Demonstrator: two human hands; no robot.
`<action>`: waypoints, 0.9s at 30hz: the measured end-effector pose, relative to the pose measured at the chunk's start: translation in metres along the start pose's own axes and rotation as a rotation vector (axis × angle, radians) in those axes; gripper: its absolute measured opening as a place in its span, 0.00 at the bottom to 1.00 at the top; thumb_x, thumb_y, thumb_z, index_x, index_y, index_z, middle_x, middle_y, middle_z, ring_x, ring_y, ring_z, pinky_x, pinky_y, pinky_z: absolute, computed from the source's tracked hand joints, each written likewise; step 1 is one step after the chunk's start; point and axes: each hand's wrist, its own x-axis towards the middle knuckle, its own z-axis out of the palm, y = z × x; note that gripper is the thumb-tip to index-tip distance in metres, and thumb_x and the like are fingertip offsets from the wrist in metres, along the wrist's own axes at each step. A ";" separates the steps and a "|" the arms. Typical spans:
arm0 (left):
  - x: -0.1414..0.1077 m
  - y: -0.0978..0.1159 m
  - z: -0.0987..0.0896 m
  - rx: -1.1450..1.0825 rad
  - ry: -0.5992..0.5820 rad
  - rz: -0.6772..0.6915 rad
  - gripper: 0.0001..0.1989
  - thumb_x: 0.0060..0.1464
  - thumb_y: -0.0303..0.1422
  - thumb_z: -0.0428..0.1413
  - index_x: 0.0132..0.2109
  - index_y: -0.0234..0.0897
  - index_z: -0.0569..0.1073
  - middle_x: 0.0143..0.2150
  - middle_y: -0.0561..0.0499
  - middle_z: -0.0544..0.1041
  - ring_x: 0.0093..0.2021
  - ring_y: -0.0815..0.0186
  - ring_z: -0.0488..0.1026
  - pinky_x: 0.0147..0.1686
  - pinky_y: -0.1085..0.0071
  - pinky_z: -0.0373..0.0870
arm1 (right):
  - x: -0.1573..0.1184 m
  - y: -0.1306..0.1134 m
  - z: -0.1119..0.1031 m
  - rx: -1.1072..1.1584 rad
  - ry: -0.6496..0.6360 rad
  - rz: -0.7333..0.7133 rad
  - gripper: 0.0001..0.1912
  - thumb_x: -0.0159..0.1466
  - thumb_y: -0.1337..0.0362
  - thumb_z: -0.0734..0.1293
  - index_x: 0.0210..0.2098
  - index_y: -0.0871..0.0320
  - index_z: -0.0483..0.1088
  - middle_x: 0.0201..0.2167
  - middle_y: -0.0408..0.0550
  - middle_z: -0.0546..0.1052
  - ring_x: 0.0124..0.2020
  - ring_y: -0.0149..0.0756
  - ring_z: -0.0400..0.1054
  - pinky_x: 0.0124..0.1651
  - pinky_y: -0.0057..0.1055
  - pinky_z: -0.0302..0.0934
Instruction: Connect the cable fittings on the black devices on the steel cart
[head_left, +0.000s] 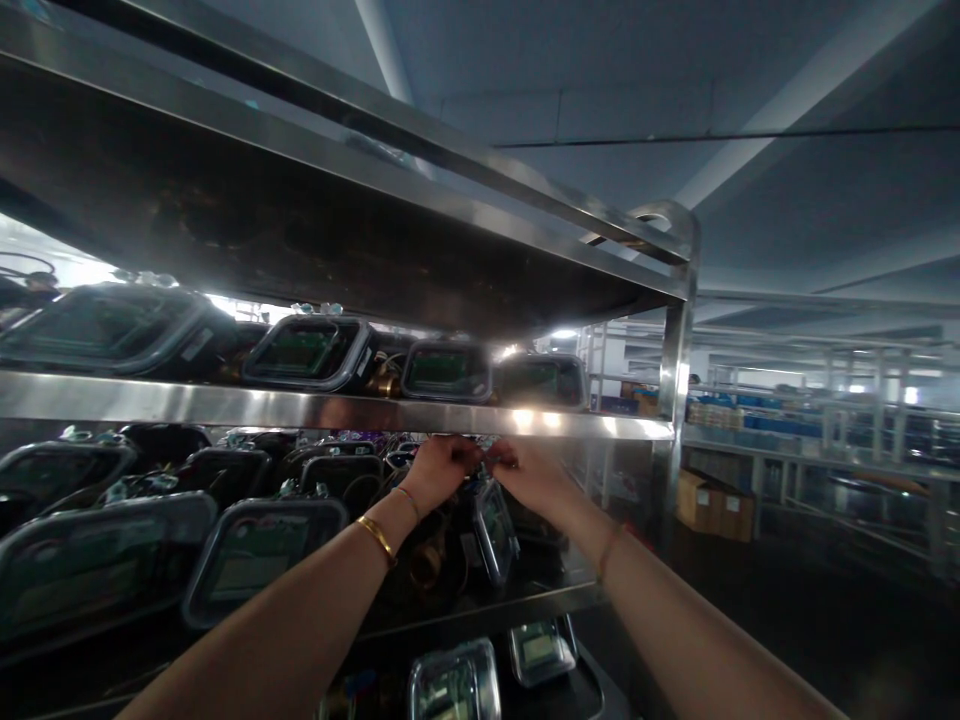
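Both of my hands reach onto the middle shelf of a metal rack, just under the edge rail (pixel 360 411). My left hand (pixel 442 468) has its fingers pinched together, and my right hand (pixel 525 470) is pinched close beside it. What lies between the fingertips is too small and dark to name. Directly below the hands, a clear-covered meter (pixel 495 533) stands tilted on its side. Near it is a brass fitting (pixel 426 565). To the left sits another meter with a clear cover (pixel 262 555), partly beside my left forearm.
Several more meters (pixel 307 350) line the shelf above, and others (pixel 454 685) sit on the shelf below. The rack's upright post (pixel 675 370) stands to the right. Beyond it are a cardboard box (pixel 714 505) on the floor and long workbenches (pixel 795 447).
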 end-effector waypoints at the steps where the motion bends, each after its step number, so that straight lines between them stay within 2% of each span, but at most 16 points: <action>1: 0.000 -0.001 0.000 -0.007 -0.006 -0.008 0.10 0.59 0.31 0.54 0.35 0.33 0.80 0.30 0.50 0.80 0.34 0.66 0.74 0.35 0.73 0.65 | 0.000 0.000 -0.001 0.001 0.014 0.007 0.08 0.64 0.69 0.65 0.42 0.58 0.74 0.39 0.47 0.80 0.41 0.37 0.74 0.44 0.30 0.64; 5: -0.001 0.000 0.001 -0.013 -0.030 -0.014 0.10 0.57 0.29 0.54 0.36 0.31 0.80 0.31 0.50 0.79 0.35 0.66 0.73 0.36 0.74 0.66 | -0.001 0.001 0.001 -0.016 0.043 -0.021 0.07 0.63 0.70 0.65 0.37 0.58 0.76 0.37 0.46 0.80 0.40 0.38 0.74 0.43 0.31 0.62; 11: -0.003 0.001 0.000 0.022 -0.050 -0.052 0.10 0.56 0.29 0.54 0.36 0.35 0.81 0.31 0.51 0.80 0.35 0.66 0.75 0.36 0.74 0.67 | -0.008 -0.002 0.005 -0.057 0.085 0.030 0.09 0.63 0.70 0.64 0.37 0.56 0.77 0.37 0.46 0.80 0.40 0.38 0.74 0.42 0.30 0.61; 17: -0.005 -0.005 -0.008 0.191 0.025 -0.191 0.12 0.58 0.30 0.53 0.38 0.32 0.81 0.38 0.41 0.82 0.41 0.55 0.77 0.41 0.64 0.67 | -0.020 -0.001 -0.011 -0.116 0.057 0.089 0.07 0.63 0.65 0.66 0.34 0.53 0.78 0.35 0.44 0.80 0.39 0.39 0.74 0.40 0.32 0.60; 23: -0.006 -0.011 -0.001 0.218 -0.141 -0.119 0.11 0.56 0.29 0.53 0.37 0.36 0.81 0.38 0.46 0.83 0.41 0.60 0.78 0.41 0.68 0.67 | -0.026 0.004 -0.024 -0.186 -0.011 0.035 0.06 0.63 0.65 0.68 0.35 0.53 0.79 0.34 0.44 0.80 0.38 0.38 0.74 0.39 0.32 0.61; 27: -0.006 -0.014 0.002 0.239 -0.177 -0.096 0.12 0.56 0.31 0.52 0.36 0.34 0.81 0.37 0.44 0.83 0.41 0.60 0.78 0.40 0.67 0.67 | -0.027 0.002 -0.026 -0.239 -0.030 0.008 0.07 0.62 0.65 0.68 0.36 0.53 0.79 0.34 0.44 0.80 0.38 0.38 0.74 0.38 0.32 0.60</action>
